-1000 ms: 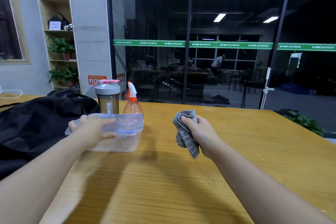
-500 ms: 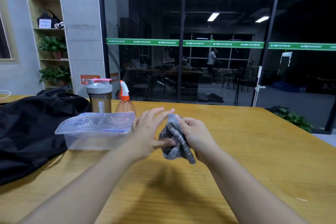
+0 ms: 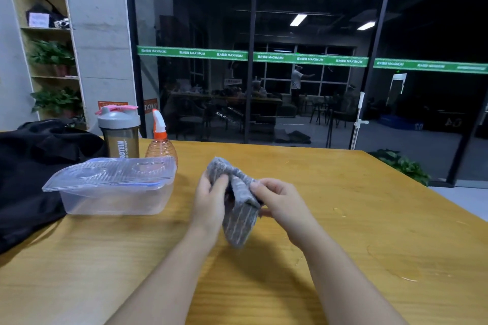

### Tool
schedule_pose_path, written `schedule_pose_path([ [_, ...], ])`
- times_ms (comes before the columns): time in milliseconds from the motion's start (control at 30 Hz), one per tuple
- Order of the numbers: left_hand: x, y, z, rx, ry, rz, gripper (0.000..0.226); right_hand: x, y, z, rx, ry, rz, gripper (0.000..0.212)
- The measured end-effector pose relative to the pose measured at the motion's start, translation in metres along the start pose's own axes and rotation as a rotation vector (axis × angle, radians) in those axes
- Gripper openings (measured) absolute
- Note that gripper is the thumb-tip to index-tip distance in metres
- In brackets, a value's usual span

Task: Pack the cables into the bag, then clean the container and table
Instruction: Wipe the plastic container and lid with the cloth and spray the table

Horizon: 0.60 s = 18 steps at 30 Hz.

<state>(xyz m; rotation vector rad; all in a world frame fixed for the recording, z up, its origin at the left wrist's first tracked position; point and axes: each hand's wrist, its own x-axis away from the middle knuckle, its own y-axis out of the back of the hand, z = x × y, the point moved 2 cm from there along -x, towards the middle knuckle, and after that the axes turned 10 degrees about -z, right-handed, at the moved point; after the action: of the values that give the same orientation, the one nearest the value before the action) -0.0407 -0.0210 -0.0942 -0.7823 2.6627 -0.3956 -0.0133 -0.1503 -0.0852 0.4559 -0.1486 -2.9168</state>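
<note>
While the grey cloth (image 3: pixel 239 208) is gripped by left hand (image 3: pixel 211 203) and right hand (image 3: pixel 280 200), wiping the table (image 3: pixel 343 219) is judged next.

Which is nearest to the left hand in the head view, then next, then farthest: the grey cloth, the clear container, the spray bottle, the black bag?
1. Grey cloth: held in the left hand.
2. Clear container: to its left.
3. Spray bottle: behind the container.
4. Black bag: far left edge.
</note>
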Motion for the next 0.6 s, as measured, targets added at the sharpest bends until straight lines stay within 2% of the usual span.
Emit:
schedule_pose_path([
  [67, -0.001, 0.002, -0.001, 0.097, 0.048, -0.002, 0.018, 0.003, -0.003, -0.001, 0.065, 0.100, 0.034, 0.021],
  [167, 0.000, 0.005, -0.006, 0.190, 0.091, -0.026, 0.016, 0.006, -0.005, 0.001, 0.053, 0.143, 0.061, 0.023],
  [233, 0.000, 0.006, -0.008, 0.245, 0.115, -0.006, 0.012, 0.007, -0.006, 0.002, 0.006, 0.119, -0.009, 0.020],
  [333, 0.001, 0.006, -0.009, 0.303, 0.161, 0.060, 0.012, 0.007, -0.005, 0.006, -0.218, 0.017, -0.096, 0.008],
  [467, 0.002, 0.007, -0.005, 0.329, 0.250, 0.258, 0.052, 0.008, 0.001, 0.010, -0.530, -0.133, -0.094, 0.014],
  [533, 0.006, 0.007, -0.004, 0.259, 0.277, 0.351, 0.061, 0.009, 0.002, 0.012, -0.569, -0.159, -0.084, 0.019],
  [600, 0.007, 0.005, -0.001, 0.179, 0.252, 0.350, 0.064, 0.010, 0.004, 0.011, -0.537, -0.163, -0.105, 0.022],
])
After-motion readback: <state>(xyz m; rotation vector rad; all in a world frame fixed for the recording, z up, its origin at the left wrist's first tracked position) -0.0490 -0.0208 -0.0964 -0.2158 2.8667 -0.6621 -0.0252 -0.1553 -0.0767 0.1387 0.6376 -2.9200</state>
